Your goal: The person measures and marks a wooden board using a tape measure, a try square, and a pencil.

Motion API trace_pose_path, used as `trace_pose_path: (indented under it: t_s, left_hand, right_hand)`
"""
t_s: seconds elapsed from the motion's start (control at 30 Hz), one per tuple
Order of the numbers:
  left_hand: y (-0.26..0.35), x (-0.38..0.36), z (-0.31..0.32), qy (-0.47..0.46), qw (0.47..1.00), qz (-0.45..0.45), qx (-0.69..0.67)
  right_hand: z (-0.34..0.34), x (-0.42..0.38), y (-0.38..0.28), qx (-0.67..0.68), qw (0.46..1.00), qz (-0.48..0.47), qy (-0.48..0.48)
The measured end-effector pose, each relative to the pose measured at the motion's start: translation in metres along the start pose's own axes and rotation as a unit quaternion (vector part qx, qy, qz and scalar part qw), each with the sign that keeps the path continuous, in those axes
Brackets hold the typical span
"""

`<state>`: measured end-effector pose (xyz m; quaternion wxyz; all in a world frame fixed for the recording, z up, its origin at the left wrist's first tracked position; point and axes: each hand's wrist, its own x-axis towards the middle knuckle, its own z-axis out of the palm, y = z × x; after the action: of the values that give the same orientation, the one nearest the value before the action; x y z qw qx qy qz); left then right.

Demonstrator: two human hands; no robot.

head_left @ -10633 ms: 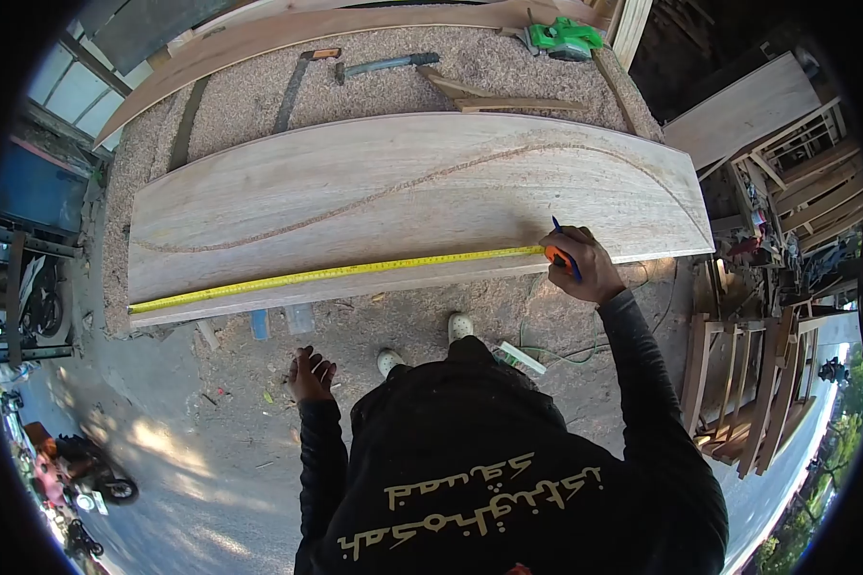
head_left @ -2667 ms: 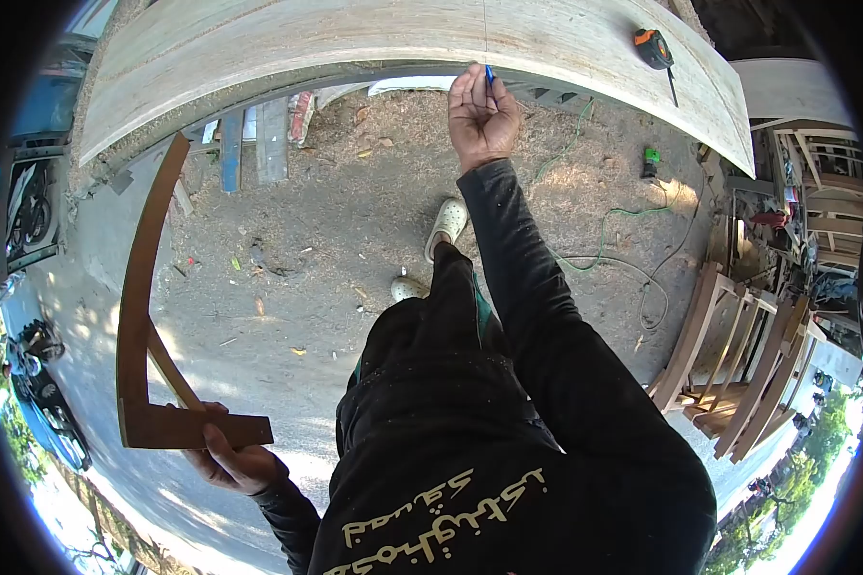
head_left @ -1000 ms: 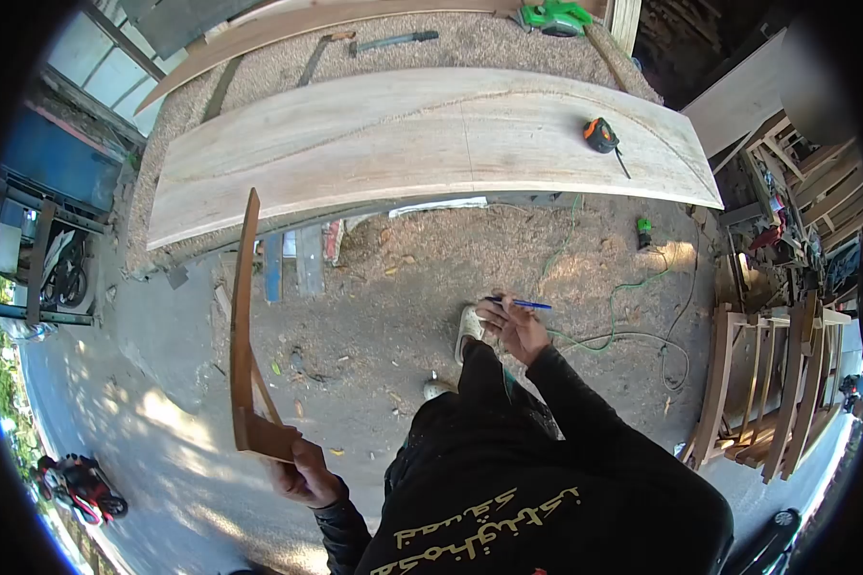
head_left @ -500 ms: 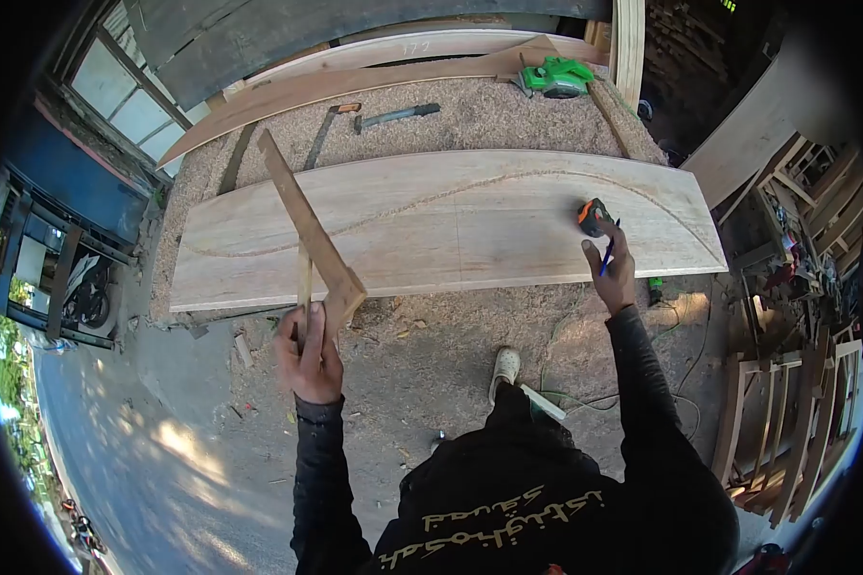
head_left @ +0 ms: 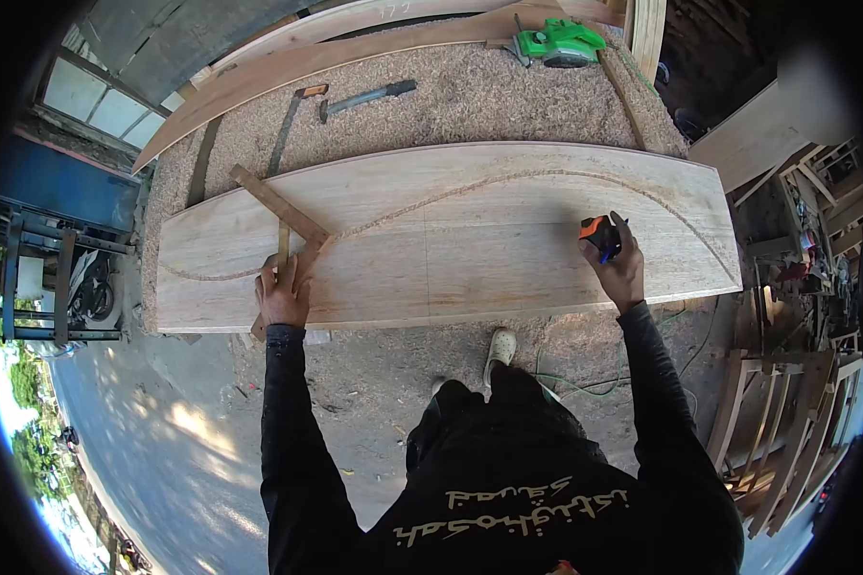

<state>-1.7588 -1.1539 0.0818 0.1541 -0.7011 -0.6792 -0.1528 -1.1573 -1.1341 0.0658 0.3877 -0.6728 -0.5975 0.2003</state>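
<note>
My left hand [head_left: 283,299] grips a wooden square [head_left: 284,207], two arms joined at a corner with a thin brace between them. The square lies over the left part of a long pale wooden board [head_left: 518,259], its lower arm running under my hand to the board's near edge. A curved groove runs along the board, with a thin line across its middle. Above the board's right part, my right hand [head_left: 625,273] is closed around a black and orange tape measure [head_left: 596,232]. A bit of a blue pen [head_left: 607,256] shows among those fingers.
Behind the board, wood shavings [head_left: 470,96] surround a hammer [head_left: 366,99], a saw-like tool with an orange end [head_left: 292,120] and a green power planer [head_left: 561,44]. Wooden frames [head_left: 786,431] stand at right. A green cord [head_left: 594,388] lies on the floor near my feet.
My left hand has brought the wooden square down and left, from raised before the board to over it. My right hand still holds the tape measure, now turned more upright.
</note>
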Motion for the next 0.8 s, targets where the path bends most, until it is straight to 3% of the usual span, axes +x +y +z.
trace_pose_path:
  t_s: [0.03,0.1,0.13,0.2,0.3,0.37,0.4,0.43,0.47,0.5,0.53,0.57,0.6,0.63,0.67,0.7,0.73,0.77,0.8]
  left_hand:
    - [0.011,0.009,-0.017,0.029,0.999,0.016,0.021]
    - [0.041,0.014,-0.046,-0.002,1.000,0.009,-0.025]
    - [0.069,0.013,-0.060,-0.044,0.971,-0.057,-0.228]
    - [0.134,-0.004,-0.061,-0.143,0.790,-0.140,-0.579]
    - [0.242,-0.030,-0.064,-0.253,0.345,-0.205,-0.880]
    - [0.251,-0.038,-0.068,-0.243,0.272,-0.315,-0.876]
    - [0.247,-0.038,-0.066,-0.250,0.253,-0.313,-0.880]
    - [0.248,-0.035,-0.083,-0.253,0.292,-0.303,-0.871]
    - [0.234,-0.039,-0.089,-0.290,0.386,-0.241,-0.842]
    - [0.218,-0.042,-0.088,-0.320,0.476,-0.178,-0.799]
    - [0.208,-0.044,-0.087,-0.327,0.469,-0.176,-0.801]
    - [0.198,-0.045,-0.085,-0.359,0.514,-0.132,-0.768]
    - [0.191,-0.047,-0.085,-0.387,0.558,-0.087,-0.729]
    - [0.188,-0.050,-0.082,-0.386,0.557,-0.089,-0.730]
    - [0.186,-0.050,-0.078,-0.389,0.605,-0.022,-0.695]
    - [0.186,-0.047,-0.077,-0.390,0.647,0.047,-0.653]
    - [0.191,-0.043,-0.082,-0.311,0.708,0.115,-0.624]
    - [0.191,-0.043,-0.083,-0.306,0.708,0.118,-0.625]
    - [0.191,-0.045,-0.084,-0.286,0.733,0.142,-0.600]
  right_hand:
    - [-0.007,-0.005,-0.020,-0.002,1.000,0.007,0.000]
    - [-0.012,-0.021,-0.065,0.093,0.995,0.005,-0.038]
    - [-0.008,-0.032,-0.084,0.114,0.992,-0.028,-0.053]
    - [0.008,-0.058,-0.125,0.150,0.982,-0.086,-0.074]
    - [0.048,-0.099,-0.183,0.155,0.977,-0.116,-0.089]
    - [0.058,-0.120,-0.197,0.176,0.969,-0.080,-0.156]
    - [0.052,-0.125,-0.196,0.219,0.960,-0.082,-0.153]
    - [0.049,-0.127,-0.193,0.264,0.948,-0.084,-0.155]
    - [0.044,-0.126,-0.187,0.250,0.953,-0.084,-0.146]
    - [0.039,-0.127,-0.178,0.108,0.976,-0.168,-0.087]
    - [0.035,-0.133,-0.174,-0.035,0.969,-0.244,-0.029]
    - [0.036,-0.140,-0.172,-0.040,0.970,-0.236,-0.027]
    - [0.036,-0.145,-0.174,0.067,0.988,-0.101,-0.093]
    - [0.039,-0.148,-0.177,0.174,0.971,0.033,-0.158]
    - [0.045,-0.153,-0.184,0.233,0.955,0.080,-0.164]
    - [0.049,-0.158,-0.189,0.235,0.954,0.077,-0.167]
    - [0.049,-0.160,-0.192,0.244,0.946,0.083,-0.196]
    - [0.048,-0.162,-0.194,0.252,0.938,0.088,-0.222]
    - [0.048,-0.165,-0.196,0.289,0.936,0.085,-0.184]
